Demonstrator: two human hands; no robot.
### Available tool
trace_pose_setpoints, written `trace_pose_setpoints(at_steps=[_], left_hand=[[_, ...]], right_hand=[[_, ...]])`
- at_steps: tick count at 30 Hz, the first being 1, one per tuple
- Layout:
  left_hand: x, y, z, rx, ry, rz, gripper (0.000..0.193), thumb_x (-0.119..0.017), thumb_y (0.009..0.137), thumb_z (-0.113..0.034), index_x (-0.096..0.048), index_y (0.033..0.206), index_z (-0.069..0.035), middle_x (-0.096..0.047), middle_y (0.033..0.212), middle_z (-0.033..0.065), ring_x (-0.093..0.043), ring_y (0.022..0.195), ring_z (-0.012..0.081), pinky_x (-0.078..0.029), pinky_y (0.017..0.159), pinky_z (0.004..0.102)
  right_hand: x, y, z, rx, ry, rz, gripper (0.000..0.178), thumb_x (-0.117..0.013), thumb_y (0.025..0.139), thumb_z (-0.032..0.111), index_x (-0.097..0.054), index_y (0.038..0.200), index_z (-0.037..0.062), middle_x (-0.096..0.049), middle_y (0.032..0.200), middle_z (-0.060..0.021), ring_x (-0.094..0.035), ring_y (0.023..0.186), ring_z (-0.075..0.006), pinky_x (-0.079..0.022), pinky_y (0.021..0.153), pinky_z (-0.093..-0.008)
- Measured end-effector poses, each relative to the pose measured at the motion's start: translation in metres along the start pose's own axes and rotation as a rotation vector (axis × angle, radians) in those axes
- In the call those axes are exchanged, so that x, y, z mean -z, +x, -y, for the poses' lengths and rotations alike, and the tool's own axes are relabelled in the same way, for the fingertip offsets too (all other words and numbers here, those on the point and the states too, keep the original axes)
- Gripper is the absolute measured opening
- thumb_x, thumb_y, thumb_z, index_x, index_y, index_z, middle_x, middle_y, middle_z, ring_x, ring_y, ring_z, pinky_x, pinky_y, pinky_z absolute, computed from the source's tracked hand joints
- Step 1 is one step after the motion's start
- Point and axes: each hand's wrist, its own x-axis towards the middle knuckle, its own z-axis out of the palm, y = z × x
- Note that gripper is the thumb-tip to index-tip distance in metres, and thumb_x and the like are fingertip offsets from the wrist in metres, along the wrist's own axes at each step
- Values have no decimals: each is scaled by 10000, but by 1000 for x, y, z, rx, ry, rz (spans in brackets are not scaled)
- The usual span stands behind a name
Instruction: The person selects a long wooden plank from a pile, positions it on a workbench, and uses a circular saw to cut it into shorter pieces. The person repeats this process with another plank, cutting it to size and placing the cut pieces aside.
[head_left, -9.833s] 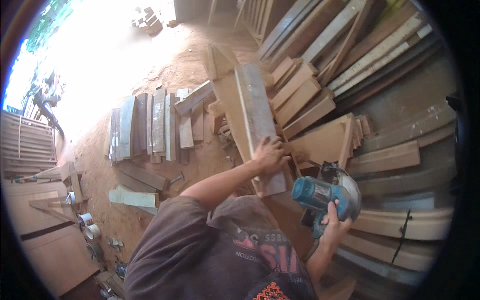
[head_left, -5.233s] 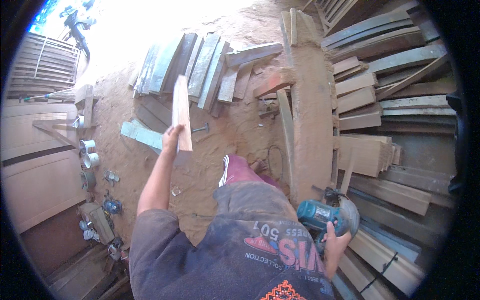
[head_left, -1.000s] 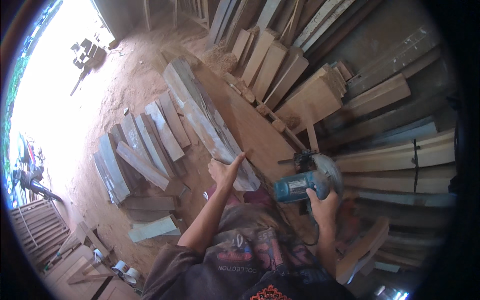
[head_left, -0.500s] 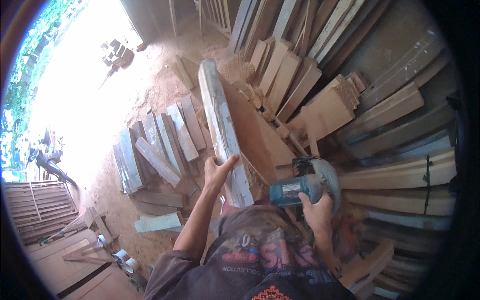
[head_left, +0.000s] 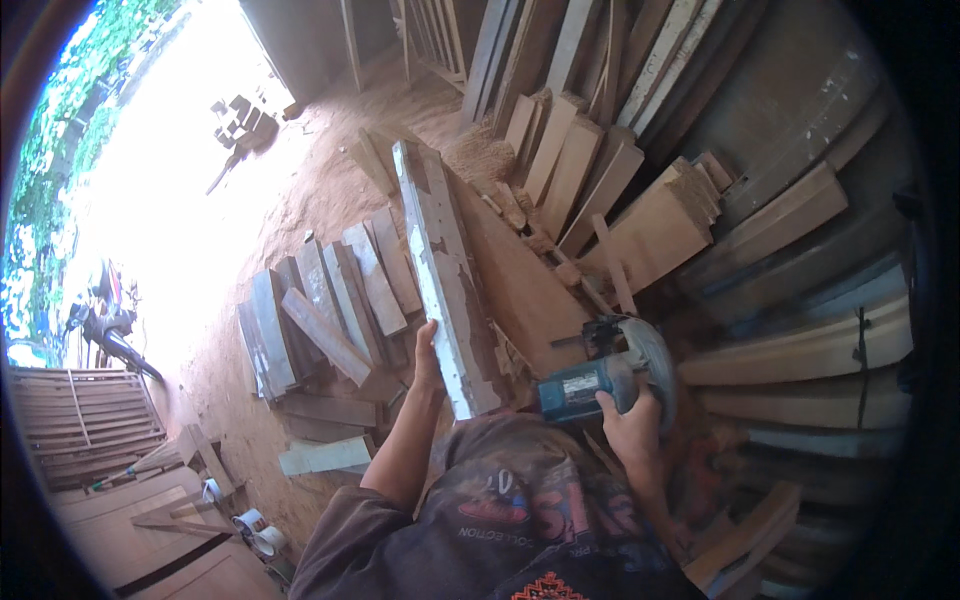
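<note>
A long wooden beam (head_left: 463,290) with flaking whitish paint along one side stretches away from my body in the middle of the view. My left hand (head_left: 428,358) grips its left side near the close end, with most fingers hidden behind the wood. To the right, my right hand (head_left: 632,420) is wrapped round the handle of a teal circular saw (head_left: 578,391). The saw's rounded grey guard faces right. A wide brown board (head_left: 515,265) lies under and beside the beam; a gap between them is hard to make out.
Several short planks (head_left: 325,285) lie in a row on the dusty floor (head_left: 225,370) at left. Cut boards (head_left: 575,165) and a sawdust-topped stack (head_left: 655,225) stand at far right. Long curved timbers (head_left: 810,350) fill the right side. White cups (head_left: 258,530) sit at lower left.
The beam has rolled over in my left hand, bringing a browner face up and its pale painted side to the left. My left thumb has shifted off the top. The saw stays nearly in place.
</note>
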Motion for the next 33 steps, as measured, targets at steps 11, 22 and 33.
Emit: trace_pose_setpoints(at_steps=[11,22,33], left_hand=[[-9,-19,-11,-60,-355,83,893,-577,971,-725,-520,1567,-61,-676,1309,167,-719,1096,309,-638,893,447],[3,-8,2,-108,-432,126,837,-592,1000,-674,-508,1594,-91,-672,1381,140,-707,1179,292,-627,978,437],[-13,-11,-16,-47,342,-252,1007,-773,909,-585,-422,1607,50,-685,1301,225,-721,1088,287,-599,900,403]], right_hand=[[1,2,-4,49,-7,-12,424,-834,916,139,-698,1263,-63,-774,1130,-241,-756,1091,-385,-553,984,-445],[-3,5,-10,-11,-96,-78,363,-853,904,178,-729,1145,-62,-785,1063,-187,-757,1012,-297,-559,939,-419],[9,6,-1,-115,141,126,421,-884,882,236,-736,1158,-46,-788,1102,-177,-757,1015,-293,-571,937,-432]])
